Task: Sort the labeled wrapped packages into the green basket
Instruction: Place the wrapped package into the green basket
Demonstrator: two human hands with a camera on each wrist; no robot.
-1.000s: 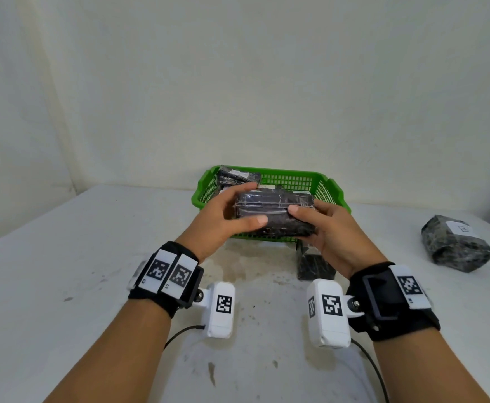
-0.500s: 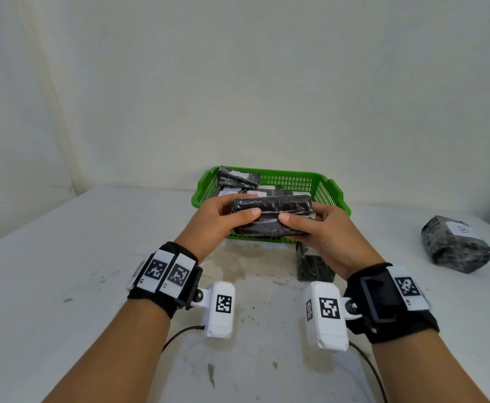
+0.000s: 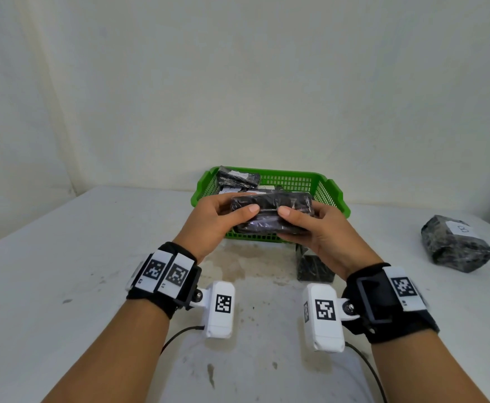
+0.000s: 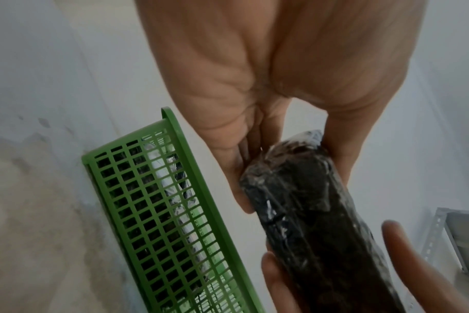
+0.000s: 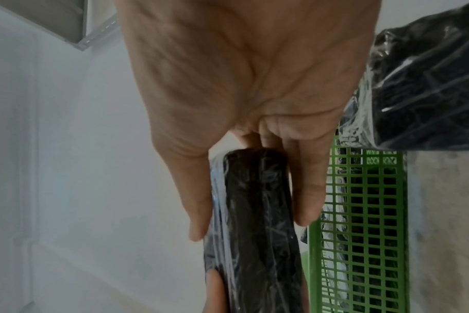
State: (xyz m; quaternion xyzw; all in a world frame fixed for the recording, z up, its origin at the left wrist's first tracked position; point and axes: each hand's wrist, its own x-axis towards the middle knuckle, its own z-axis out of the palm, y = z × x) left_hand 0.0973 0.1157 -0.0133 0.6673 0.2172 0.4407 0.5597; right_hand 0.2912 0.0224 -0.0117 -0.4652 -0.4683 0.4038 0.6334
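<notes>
Several dark wrapped packages (image 3: 239, 177) lie in the green basket (image 3: 329, 186) at the back of our white table (image 3: 63, 257), some showing white labels. We hold one more dark film-wrapped package (image 3: 270, 212) above the basket's near rim, level, lengthwise between our hands. Left hand (image 3: 212, 221): thumb across the near face, fingers curled round the left end. Right hand (image 3: 319, 228): thumb on the near face, fingers wrapped under the right end. Below the right hand a small dark package (image 3: 313, 266) sits on the table; a larger one (image 3: 456, 247), labeled "B", lies well apart to the right.
</notes>
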